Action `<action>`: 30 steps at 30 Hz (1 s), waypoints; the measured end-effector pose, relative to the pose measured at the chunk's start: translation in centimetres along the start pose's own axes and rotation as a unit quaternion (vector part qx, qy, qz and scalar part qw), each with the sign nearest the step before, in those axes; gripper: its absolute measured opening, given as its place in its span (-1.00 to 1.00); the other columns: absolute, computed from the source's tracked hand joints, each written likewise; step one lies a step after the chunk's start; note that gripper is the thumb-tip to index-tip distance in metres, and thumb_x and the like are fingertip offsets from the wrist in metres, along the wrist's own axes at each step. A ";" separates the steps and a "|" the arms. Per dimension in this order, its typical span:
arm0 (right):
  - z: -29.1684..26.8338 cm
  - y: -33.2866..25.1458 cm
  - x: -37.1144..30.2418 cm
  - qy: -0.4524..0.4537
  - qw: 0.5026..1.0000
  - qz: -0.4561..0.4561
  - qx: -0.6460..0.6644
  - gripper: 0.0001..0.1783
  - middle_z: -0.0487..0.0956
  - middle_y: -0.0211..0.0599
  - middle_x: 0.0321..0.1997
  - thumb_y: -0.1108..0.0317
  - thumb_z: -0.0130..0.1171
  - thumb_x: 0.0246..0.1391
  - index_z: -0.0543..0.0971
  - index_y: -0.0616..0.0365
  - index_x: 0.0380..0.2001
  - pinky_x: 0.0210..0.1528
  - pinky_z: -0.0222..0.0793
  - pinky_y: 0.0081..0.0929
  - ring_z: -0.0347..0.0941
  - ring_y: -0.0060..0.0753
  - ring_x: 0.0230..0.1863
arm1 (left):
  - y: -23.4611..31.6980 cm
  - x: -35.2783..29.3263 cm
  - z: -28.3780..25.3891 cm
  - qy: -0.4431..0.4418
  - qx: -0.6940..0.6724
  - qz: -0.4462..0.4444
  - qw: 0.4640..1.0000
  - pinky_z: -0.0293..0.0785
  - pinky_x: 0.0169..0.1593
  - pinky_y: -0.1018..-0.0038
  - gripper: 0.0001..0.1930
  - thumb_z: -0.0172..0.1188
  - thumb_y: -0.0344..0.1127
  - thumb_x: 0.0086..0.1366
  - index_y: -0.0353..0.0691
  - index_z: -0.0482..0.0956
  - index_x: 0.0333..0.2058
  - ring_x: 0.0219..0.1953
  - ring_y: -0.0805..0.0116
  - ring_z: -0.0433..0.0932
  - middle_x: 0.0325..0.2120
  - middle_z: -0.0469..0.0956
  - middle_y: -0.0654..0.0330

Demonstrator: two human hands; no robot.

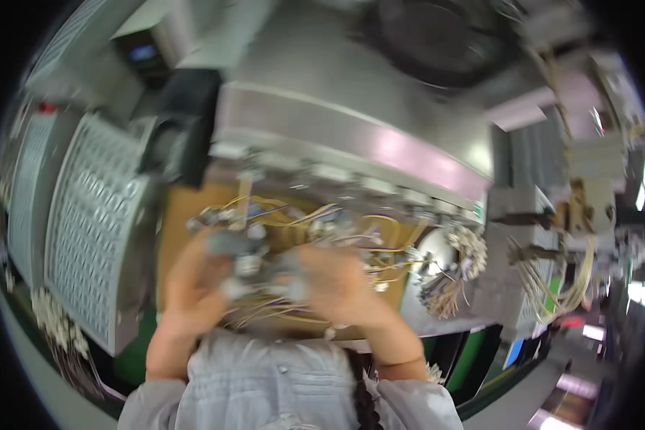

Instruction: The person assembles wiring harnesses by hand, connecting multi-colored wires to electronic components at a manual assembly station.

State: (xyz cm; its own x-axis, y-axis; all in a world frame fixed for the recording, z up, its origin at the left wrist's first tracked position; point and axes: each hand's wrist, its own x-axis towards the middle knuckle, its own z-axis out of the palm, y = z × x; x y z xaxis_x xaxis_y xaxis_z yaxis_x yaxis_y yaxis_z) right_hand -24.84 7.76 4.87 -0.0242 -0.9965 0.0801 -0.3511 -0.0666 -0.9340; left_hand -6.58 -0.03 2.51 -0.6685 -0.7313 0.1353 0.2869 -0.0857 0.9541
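Both of my hands are over a brown work surface (175, 236), close to each other and smeared by motion. My left hand (197, 276) has something grey at its fingertips, beside a small whitish piece (247, 265). Whether the fingers grip that piece is too blurred to tell. My right hand (333, 283) is just to the right, with a pale grey patch at its fingertips too. Around and beyond the hands lie thin yellow, white and purple wires (287, 213) with small pale connectors. More wires (272, 312) run below the hands, near my body.
A perforated light-grey panel (97, 222) stands at the left. Behind the work surface is a metal machine housing (351, 136) with a row of small fixtures (373, 184) along its lower edge. Bundled wires with white connectors (468, 254) lie at the right, below pale wires hanging from a fixture (577, 287).
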 end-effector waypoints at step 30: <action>0.9 -1.3 1.0 0.000 0.955 0.160 0.248 -0.78 0.52 -0.33 -0.53 0.43 0.08 -0.01 0.48 0.28 -0.27 -0.55 0.41 -0.67 0.45 -0.60 -0.54 | 0.6 -0.7 -5.4 0.027 0.420 -0.053 0.906 0.36 -0.30 0.40 -0.83 0.24 -0.45 -0.12 -0.23 0.50 -0.46 -0.29 0.18 0.44 -0.37 0.43 0.16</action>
State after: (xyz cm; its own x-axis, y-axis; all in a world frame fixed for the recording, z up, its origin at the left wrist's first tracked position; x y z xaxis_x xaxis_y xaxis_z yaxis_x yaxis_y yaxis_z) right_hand -23.60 6.83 5.86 -0.0565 -0.9697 -0.2378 0.1609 0.2262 -0.9607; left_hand -2.27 -3.26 1.52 -0.6204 -0.7833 0.0393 -0.4150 0.3704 0.8310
